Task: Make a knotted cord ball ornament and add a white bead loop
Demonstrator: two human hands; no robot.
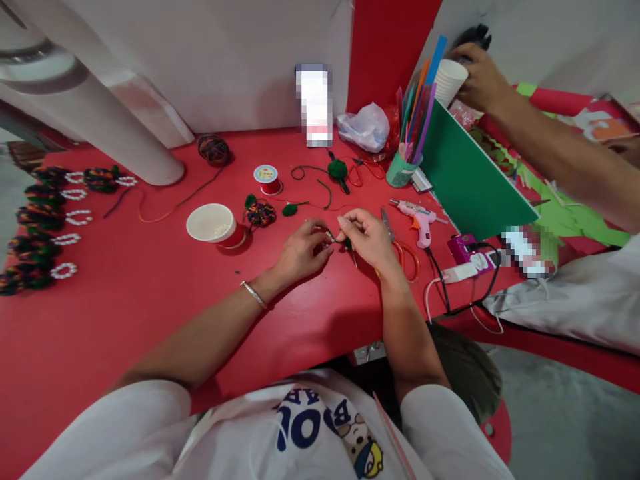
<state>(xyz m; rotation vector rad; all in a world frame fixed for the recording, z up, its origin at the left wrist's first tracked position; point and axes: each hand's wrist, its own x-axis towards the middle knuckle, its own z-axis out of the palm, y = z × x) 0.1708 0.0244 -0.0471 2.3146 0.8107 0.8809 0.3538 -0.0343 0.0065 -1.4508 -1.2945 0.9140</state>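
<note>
"Hands, item by item?"

"Left hand [304, 248]: fingers curled, gripping a strand [330, 235]. Right hand [369, 241]: thumb and forefinger pinched on the same strand."

"Strand's place?"

"Between the two hands, at their fingertips; finer detail too small to tell."

"Nearby stock?"

"Green piece [349, 245]: just under the right hand. Scissors [388, 225]: just beside it, outer side. Glue gun [421, 215]: farther right. Yarn bundle [261, 215]: ahead and left of the left hand. Cup [231, 238]: farther left."

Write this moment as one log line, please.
left hand: holding small piece, details unclear | right hand: close to it, grip unclear | nearby: cup, scissors, glue gun
</note>
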